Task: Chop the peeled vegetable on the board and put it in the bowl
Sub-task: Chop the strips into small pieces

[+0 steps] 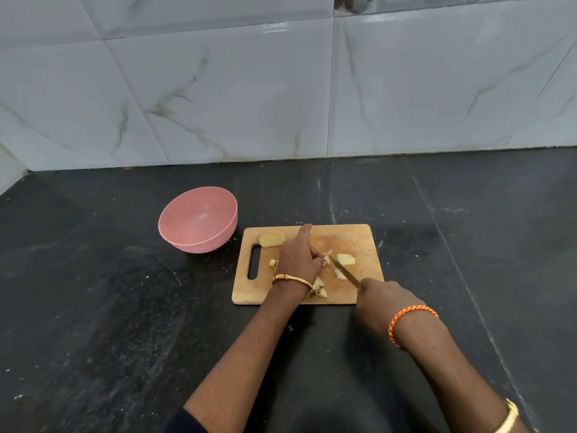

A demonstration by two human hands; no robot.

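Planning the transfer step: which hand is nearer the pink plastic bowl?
Left. The left hand rests on the wooden chopping board, just right of the pink bowl; the right hand, gripping the knife, is farther right.

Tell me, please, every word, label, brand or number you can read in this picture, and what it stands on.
None: no readable text anywhere.
The pink bowl, wooden cutting board, knife, wall tiles and dark counter carry no print or label.
The bangle and orange wrist thread show no lettering.
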